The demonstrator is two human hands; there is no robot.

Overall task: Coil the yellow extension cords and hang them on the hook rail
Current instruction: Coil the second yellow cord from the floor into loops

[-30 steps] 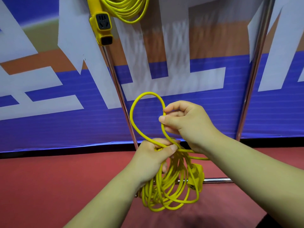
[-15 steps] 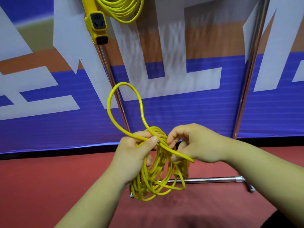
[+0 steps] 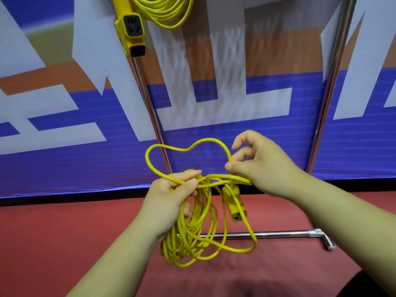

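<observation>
Our left hand (image 3: 169,196) curls thumb and fingers round the top of the coiled yellow cord (image 3: 175,247), which hangs above the red floor (image 3: 42,243). Our right hand (image 3: 265,168) pinches a loose loop (image 3: 211,139) just beside it, and the socket end (image 3: 234,207) dangles below. A second cord (image 3: 169,13) hangs by the rack's left pole (image 3: 147,99).

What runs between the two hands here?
In the head view, a loop of the cord arches from the left hand to the right hand; a second strand crosses below.
</observation>
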